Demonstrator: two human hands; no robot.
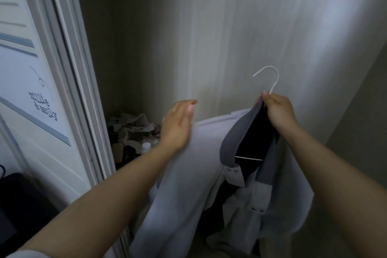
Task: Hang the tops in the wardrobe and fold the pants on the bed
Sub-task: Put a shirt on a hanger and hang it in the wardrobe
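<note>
A light grey polo top (188,184) with a darker grey collar hangs on a white wire hanger (271,77) inside the open wardrobe. My right hand (276,111) pinches the collar and the hanger's neck just below the hook, holding the top up. With fingers straight, my left hand (178,123) lies flat against the top's left shoulder. Through the open neck, the hanger's bottom bar shows. No rail is in view.
A white louvred wardrobe door (41,90) with a small printed sign stands at the left. A pile of crumpled cloth and small bottles (134,132) lies on the wardrobe floor at the back left. A dark object (18,205) sits low left. The bare wardrobe wall (230,27) is straight ahead.
</note>
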